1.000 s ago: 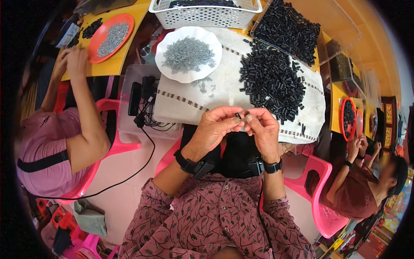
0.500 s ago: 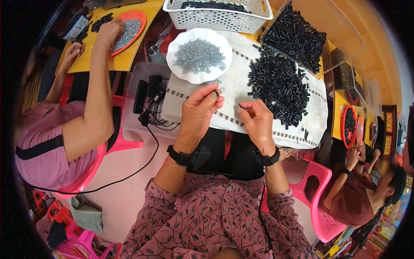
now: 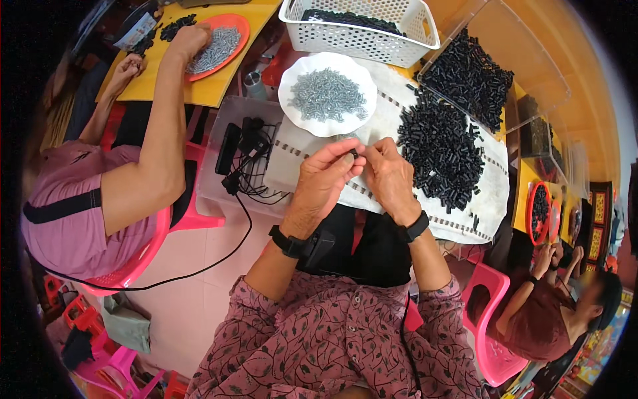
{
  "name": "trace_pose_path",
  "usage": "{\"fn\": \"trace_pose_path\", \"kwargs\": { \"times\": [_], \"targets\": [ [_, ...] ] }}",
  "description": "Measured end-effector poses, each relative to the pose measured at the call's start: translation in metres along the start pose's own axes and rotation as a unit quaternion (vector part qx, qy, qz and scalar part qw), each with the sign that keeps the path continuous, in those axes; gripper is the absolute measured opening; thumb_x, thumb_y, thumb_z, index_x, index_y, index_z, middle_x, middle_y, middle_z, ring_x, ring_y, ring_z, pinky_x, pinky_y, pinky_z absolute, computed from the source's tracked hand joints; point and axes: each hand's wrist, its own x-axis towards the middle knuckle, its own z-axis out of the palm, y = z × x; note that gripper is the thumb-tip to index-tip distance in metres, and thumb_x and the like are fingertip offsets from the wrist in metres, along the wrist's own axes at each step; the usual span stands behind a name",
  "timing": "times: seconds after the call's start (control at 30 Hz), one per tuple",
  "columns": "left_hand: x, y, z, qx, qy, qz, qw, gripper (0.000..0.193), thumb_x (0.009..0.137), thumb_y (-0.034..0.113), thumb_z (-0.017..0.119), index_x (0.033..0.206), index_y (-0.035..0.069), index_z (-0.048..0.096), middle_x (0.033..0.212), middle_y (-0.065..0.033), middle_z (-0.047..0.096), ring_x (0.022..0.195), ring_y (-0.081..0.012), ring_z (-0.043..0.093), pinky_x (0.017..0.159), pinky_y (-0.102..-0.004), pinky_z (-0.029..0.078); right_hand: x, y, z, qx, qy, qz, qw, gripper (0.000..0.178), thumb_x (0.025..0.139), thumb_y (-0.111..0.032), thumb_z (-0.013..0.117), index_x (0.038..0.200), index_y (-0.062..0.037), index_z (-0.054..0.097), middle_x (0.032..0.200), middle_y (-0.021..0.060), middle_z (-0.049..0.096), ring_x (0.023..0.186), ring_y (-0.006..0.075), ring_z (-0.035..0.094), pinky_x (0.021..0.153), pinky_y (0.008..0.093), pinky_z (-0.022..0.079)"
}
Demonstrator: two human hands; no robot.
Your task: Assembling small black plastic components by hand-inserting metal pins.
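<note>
Pinching a small black piece [image 3: 354,155] between left hand [image 3: 325,183] and right hand [image 3: 389,176] fingertips (light, stiff, easily dropped), I gripped its ends.

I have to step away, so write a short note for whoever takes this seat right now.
Left hand and right hand meet over the white cloth, pinching one small black piece between fingertips. White plate of grey screws sits just ahead; loose black pieces are heaped to the right. White basket behind holds more black pieces. Both piles are large, so plenty seems left.
</note>
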Motion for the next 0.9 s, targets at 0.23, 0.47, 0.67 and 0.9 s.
{"fn": "trace_pose_path", "kwargs": {
  "times": [0.23,0.47,0.67,0.9],
  "targets": [
    [0.001,-0.006,-0.003,0.007,-0.055,0.000,0.998,0.032,0.093,-0.002,0.054,0.125,0.000,0.056,0.117,-0.0125,0.061,0.098,-0.0164,0.061,0.089,-0.0292,0.049,0.007,-0.002,-0.002,-0.028,-0.064,0.060,0.996,0.014,0.079,-0.009,0.065,0.091,-0.0051,0.059,0.087,0.0162,0.054,0.068,0.0357,0.062,0.055,0.0435,0.050],
    [-0.001,-0.004,0.004,-0.021,-0.057,-0.029,0.998,0.034,0.093,0.000,0.054,0.127,0.001,0.055,0.114,-0.0108,0.062,0.097,-0.0159,0.061,0.087,-0.0291,0.050,-0.002,0.006,0.000,0.008,-0.005,0.042,0.999,0.011,0.084,-0.008,0.062,0.088,-0.0008,0.056,0.086,0.0179,0.054,0.069,0.0378,0.061,0.056,0.0445,0.049],
    [-0.003,-0.008,0.003,-0.054,-0.056,-0.054,0.995,0.030,0.095,0.002,0.053,0.124,0.003,0.056,0.112,-0.0098,0.062,0.094,-0.0162,0.062,0.084,-0.0289,0.050,-0.027,0.002,-0.011,0.241,0.050,0.163,0.956,0.009,0.088,-0.004,0.061,0.093,0.0024,0.057,0.079,0.0116,0.060,0.065,0.0199,0.059,0.060,0.0302,0.047],
    [-0.006,-0.010,0.005,-0.059,-0.027,-0.103,0.993,0.022,0.094,0.006,0.056,0.116,0.003,0.059,0.105,-0.0091,0.064,0.084,-0.0138,0.062,0.075,-0.0266,0.050,-0.042,-0.021,-0.031,0.451,0.053,0.235,0.860,0.007,0.091,-0.003,0.062,0.096,0.0000,0.058,0.078,-0.0005,0.060,0.066,0.0042,0.055,0.059,0.0188,0.045]
  ]
}}
